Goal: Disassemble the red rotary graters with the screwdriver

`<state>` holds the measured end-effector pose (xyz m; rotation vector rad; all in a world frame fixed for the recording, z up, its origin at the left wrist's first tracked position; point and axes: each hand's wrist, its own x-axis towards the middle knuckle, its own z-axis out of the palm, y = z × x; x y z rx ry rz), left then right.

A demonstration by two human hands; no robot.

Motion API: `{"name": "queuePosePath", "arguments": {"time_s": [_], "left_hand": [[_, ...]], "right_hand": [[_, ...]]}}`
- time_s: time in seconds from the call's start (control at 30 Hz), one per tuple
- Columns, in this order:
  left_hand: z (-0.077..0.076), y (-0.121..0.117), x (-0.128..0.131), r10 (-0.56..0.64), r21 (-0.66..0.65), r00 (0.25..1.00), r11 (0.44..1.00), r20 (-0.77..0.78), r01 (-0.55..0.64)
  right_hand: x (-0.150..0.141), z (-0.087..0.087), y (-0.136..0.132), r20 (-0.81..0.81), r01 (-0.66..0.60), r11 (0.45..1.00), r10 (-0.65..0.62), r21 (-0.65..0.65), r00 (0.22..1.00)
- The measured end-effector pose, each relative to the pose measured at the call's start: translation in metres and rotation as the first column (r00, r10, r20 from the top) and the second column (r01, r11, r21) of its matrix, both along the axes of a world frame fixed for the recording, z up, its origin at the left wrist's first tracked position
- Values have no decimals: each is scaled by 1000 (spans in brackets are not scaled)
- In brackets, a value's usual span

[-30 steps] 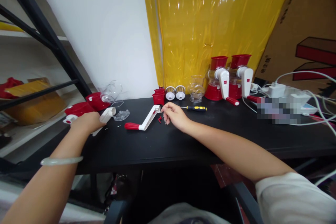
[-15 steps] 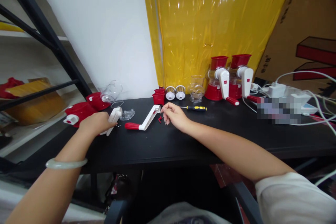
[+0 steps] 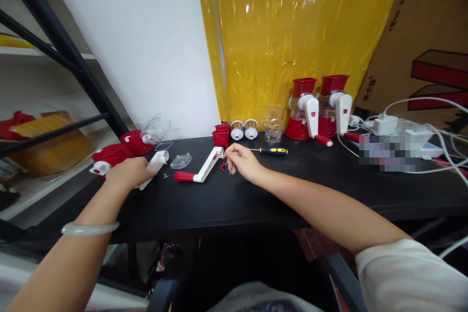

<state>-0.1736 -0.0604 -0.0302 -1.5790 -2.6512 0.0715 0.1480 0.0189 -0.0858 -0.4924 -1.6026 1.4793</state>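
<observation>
My left hand (image 3: 126, 174) is closed around a white crank arm (image 3: 159, 159), low over the left of the table. Small light-coloured bits (image 3: 165, 176), perhaps screws, lie beside it, and a clear plastic cover (image 3: 181, 161) lies flat to its right. My right hand (image 3: 244, 162) has thumb and index finger pinched at the upper end of a second white crank (image 3: 208, 165) with a red grip. Whatever is between those fingertips is too small to make out. Small red pieces (image 3: 223, 167) lie just below them. A yellow-and-black screwdriver (image 3: 274, 151) lies behind my right hand.
Red bases (image 3: 111, 153) and a clear housing (image 3: 155, 129) stand at the left. Red hoppers (image 3: 221, 136), two drum graters (image 3: 244, 129) and another clear housing (image 3: 273, 124) line the back. Two assembled rotary graters (image 3: 302, 112) and tangled cables (image 3: 387, 126) are at the right.
My left hand has shifted slightly left, and its crank arm has turned, leaving a gap to the clear cover. My right hand has hardly moved.
</observation>
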Motion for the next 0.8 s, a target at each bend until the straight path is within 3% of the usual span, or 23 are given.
{"name": "queuePosePath", "arguments": {"time_s": [0.1,0.23,0.33,0.43,0.6,0.8], "left_hand": [[3,-4,3,26,-68,999,997,-42,-29],[0,-5,15,-50,100,983,993,-179,69],[-8,3,26,-271,154,931,937,-245,314],[-14,17,37,-500,77,850,853,-167,517],[-15,33,51,-451,-138,885,890,-117,435],[-15,43,52,-424,-162,889,903,-172,399]], "right_hand": [[0,-1,0,-2,0,1000,0,0,1000],[-1,-1,0,-5,-1,1000,1,-12,1000],[0,-1,0,-8,-2,1000,2,-15,1000],[0,-1,0,-10,-2,1000,2,-14,1000],[1,0,0,0,3,1000,-3,-8,1000],[0,1,-1,-3,7,1000,-7,-3,1000]]}}
